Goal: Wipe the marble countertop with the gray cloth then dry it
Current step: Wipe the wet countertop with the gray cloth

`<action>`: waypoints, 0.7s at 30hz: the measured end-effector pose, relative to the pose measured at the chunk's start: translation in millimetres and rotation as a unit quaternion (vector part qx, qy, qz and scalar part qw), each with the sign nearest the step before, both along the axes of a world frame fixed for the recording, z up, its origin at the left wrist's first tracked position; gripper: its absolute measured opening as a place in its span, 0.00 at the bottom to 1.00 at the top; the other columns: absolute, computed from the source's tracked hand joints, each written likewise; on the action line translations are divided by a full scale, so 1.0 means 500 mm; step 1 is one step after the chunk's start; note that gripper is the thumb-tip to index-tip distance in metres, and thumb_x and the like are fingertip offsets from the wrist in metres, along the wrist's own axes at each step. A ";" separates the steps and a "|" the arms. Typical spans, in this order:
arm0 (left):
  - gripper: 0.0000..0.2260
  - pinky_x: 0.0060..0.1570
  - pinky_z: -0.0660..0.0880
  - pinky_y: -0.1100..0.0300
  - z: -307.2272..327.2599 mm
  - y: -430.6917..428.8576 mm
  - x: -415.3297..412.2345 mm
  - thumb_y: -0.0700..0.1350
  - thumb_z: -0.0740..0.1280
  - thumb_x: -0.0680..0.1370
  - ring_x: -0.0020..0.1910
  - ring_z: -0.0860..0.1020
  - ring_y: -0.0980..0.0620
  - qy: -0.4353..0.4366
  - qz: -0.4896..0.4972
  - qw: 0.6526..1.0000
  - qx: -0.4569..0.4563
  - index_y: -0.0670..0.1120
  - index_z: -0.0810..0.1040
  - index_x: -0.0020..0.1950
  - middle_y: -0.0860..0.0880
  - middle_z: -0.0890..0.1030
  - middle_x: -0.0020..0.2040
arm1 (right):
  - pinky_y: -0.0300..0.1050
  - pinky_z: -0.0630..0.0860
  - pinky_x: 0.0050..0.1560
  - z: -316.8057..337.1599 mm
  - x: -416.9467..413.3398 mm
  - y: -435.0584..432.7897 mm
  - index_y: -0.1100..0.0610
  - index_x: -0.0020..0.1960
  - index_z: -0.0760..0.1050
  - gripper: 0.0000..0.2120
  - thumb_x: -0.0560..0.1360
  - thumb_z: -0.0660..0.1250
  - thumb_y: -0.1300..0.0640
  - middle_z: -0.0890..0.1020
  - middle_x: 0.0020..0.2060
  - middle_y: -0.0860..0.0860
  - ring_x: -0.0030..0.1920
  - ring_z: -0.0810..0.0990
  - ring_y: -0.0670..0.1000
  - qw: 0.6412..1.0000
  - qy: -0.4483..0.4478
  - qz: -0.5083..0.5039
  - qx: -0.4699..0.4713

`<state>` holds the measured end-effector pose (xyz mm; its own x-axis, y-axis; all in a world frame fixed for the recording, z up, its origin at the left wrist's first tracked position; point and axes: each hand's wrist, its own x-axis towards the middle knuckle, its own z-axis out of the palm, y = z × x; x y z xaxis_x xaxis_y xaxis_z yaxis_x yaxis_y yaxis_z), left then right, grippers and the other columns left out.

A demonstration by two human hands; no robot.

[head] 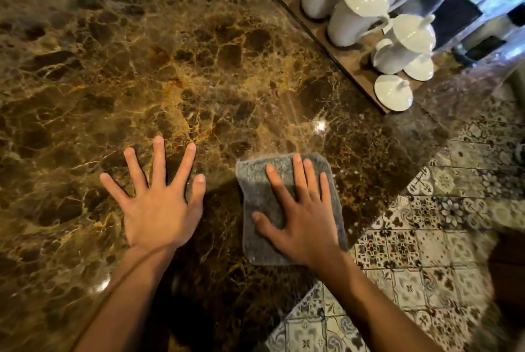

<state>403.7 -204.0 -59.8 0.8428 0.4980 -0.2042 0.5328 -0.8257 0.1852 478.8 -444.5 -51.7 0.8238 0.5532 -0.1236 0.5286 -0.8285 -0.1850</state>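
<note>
While the left hand [159, 204] rests splayed on the marble counter [142, 67], the right hand [301, 209] presses flat, fingers spread, on the gray cloth [255, 181] near the counter's edge. Soft and light, it likely slides best under the palm.

A home kitchen or dining area: polished brown marble desk [142, 53], white lidded ceramic jars [355, 11] on a wooden tray [355, 64], patterned floor tiles [412, 252].

A single wide-angle camera worn on the head looks forward and steeply down from close above the marble countertop [119, 73], both forearms reaching in from the bottom edge and patterned floor tiles [420, 252] visible lower right.
</note>
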 end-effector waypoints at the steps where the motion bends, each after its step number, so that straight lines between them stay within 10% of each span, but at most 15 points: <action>1: 0.27 0.72 0.40 0.23 0.001 0.000 -0.001 0.68 0.42 0.82 0.82 0.42 0.34 0.001 -0.003 1.000 -0.001 0.67 0.48 0.82 0.50 0.45 0.85 | 0.68 0.47 0.80 -0.002 -0.030 -0.019 0.42 0.84 0.50 0.40 0.77 0.54 0.26 0.48 0.84 0.58 0.83 0.44 0.60 1.000 -0.001 -0.002 0.005; 10: 0.27 0.72 0.37 0.24 0.008 0.001 0.002 0.69 0.38 0.80 0.82 0.39 0.36 0.020 0.010 1.000 -0.009 0.70 0.42 0.80 0.51 0.42 0.85 | 0.68 0.48 0.80 -0.010 -0.067 -0.049 0.41 0.84 0.47 0.41 0.77 0.50 0.24 0.47 0.84 0.58 0.83 0.42 0.59 1.000 0.002 -0.009 -0.022; 21: 0.27 0.73 0.36 0.27 0.018 -0.003 0.005 0.70 0.35 0.79 0.82 0.36 0.39 0.038 0.022 0.999 -0.018 0.72 0.37 0.78 0.55 0.38 0.84 | 0.65 0.38 0.80 -0.005 0.330 0.143 0.38 0.83 0.40 0.41 0.76 0.43 0.22 0.39 0.83 0.57 0.82 0.36 0.58 0.999 0.027 -0.024 -0.029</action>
<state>406.0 -205.8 -50.9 0.8010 0.5261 -0.2855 0.5828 -0.7943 0.1715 643.6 -373.2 -54.4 0.8403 0.5039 -0.2001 0.4786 -0.8628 -0.1626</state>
